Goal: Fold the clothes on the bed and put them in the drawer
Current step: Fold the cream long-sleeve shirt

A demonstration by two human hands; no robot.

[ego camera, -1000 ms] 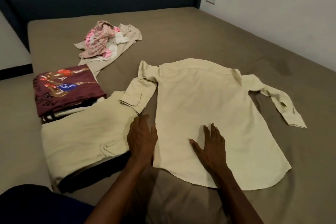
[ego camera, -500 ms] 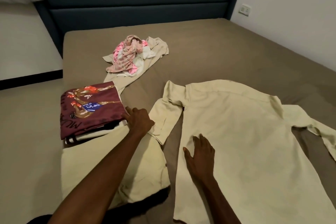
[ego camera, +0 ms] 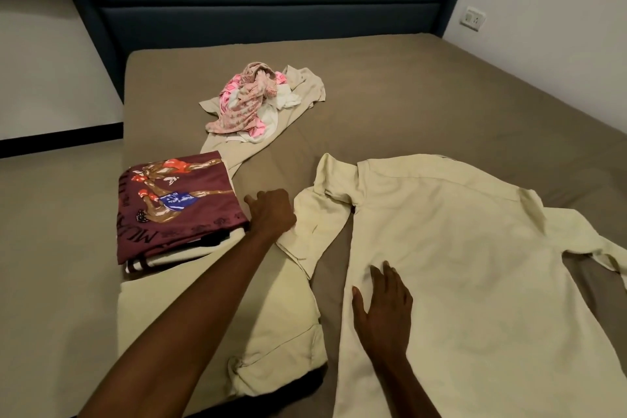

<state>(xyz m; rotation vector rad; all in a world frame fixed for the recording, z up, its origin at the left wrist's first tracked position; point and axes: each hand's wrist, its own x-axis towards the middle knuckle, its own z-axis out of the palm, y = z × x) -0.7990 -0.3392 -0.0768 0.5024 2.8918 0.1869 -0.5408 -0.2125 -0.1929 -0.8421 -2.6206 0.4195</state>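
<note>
The fingers (ego camera: 261, 204) of the left hand (ego camera: 271, 214) were curled down at the cuff end of the cream shirt's left sleeve (ego camera: 312, 231), seemingly gathering the cloth, though whether they had truly pinched it could not be told from this angle. The right hand (ego camera: 383, 305) lay flat, fingers straight and slightly spread, pressing the near left part of the cream shirt (ego camera: 458, 265), probably to pin the body in place so it would not slide while the sleeve was drawn across.

The shirt lay spread on the bed (ego camera: 407, 95) with its collar toward the far side and its other sleeve (ego camera: 604, 248) trailing off to the right, a layout that suited folding each sleeve inward in turn. That step looked barely begun.

To the left, a folded maroon printed garment (ego camera: 176, 204) sat on top of other folded pieces, with a folded cream garment (ego camera: 237, 316) just near of it under the left forearm; these seemed set aside as a finished stack at the bed's left edge, within reach for carrying off. Farther away, a crumpled heap of pink patterned cloth (ego camera: 247, 98) lay on a beige garment (ego camera: 305, 85), apparently still waiting to be folded.

No drawer was in view. The dark padded headboard (ego camera: 271, 3) stood at the far end and a wall socket (ego camera: 473, 18) at the far right.
</note>
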